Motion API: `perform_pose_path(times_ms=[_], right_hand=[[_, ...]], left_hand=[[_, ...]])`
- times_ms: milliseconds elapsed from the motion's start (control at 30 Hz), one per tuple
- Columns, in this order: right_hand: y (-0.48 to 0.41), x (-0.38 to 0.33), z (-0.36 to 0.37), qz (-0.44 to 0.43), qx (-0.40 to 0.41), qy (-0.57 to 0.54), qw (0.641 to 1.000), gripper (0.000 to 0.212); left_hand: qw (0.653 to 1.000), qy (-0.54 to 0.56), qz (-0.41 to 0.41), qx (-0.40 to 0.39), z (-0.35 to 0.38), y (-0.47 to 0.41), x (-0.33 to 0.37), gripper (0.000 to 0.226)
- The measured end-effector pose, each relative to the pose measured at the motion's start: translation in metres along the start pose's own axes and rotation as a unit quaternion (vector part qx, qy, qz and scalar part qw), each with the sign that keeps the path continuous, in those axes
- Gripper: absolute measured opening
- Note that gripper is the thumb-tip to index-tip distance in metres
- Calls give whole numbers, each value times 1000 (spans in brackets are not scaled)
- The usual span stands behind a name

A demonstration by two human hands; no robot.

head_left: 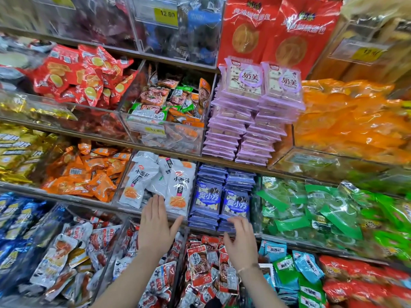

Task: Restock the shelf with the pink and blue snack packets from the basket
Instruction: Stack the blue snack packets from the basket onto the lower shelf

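Fingers (155, 205) of the left hand (155, 230) lay straight and close together, thumb spread, flat before the white packets (153, 181) and holding nothing. Fingers (239, 222) of the right hand (241, 243) were bent, tips against the near edge of the blue packets (222, 196); whether they gripped one could not be told. Those blue packets stood in two stacks in the shelf compartment between the white packets on the left and the green packets (311, 210) on the right. Pink packets (251, 112) sat stacked one shelf farther up.
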State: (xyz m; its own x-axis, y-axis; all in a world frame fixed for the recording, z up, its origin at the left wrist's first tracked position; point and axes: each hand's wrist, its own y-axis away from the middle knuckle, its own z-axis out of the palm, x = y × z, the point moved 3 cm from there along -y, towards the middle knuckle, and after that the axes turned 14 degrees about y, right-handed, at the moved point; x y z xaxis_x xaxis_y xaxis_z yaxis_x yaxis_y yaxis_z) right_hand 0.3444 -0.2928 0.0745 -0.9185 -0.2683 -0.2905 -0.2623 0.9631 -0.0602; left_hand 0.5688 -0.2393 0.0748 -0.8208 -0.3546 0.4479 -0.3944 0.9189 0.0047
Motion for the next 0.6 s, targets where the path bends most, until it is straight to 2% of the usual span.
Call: perform_pose_path(times_ms=[67, 133, 200, 267, 333, 600], right_hand=[[-24, -4, -5, -33, -9, 62, 998, 54], [-47, -7, -1, -62, -67, 140, 986, 80], [-61, -4, 8, -91, -123, 227, 962, 98], [-67, 5, 15, -108, -139, 301, 937, 100], [-71, 15, 16, -112, -129, 348, 922, 95], [-71, 16, 18, -89, -129, 367, 917, 93]], left_hand=[[1000, -1, 1, 1, -1, 0, 1, 104], [1000, -7, -2, 2, -1, 0, 0, 106], [1000, -7, -1, 4, 0, 0, -1, 107], [1000, -4, -2, 9, 1, 0, -1, 108], [1000, -6, -2, 9, 0, -1, -1, 108], [1000, -8, -2, -8, -3, -1, 1, 106]])
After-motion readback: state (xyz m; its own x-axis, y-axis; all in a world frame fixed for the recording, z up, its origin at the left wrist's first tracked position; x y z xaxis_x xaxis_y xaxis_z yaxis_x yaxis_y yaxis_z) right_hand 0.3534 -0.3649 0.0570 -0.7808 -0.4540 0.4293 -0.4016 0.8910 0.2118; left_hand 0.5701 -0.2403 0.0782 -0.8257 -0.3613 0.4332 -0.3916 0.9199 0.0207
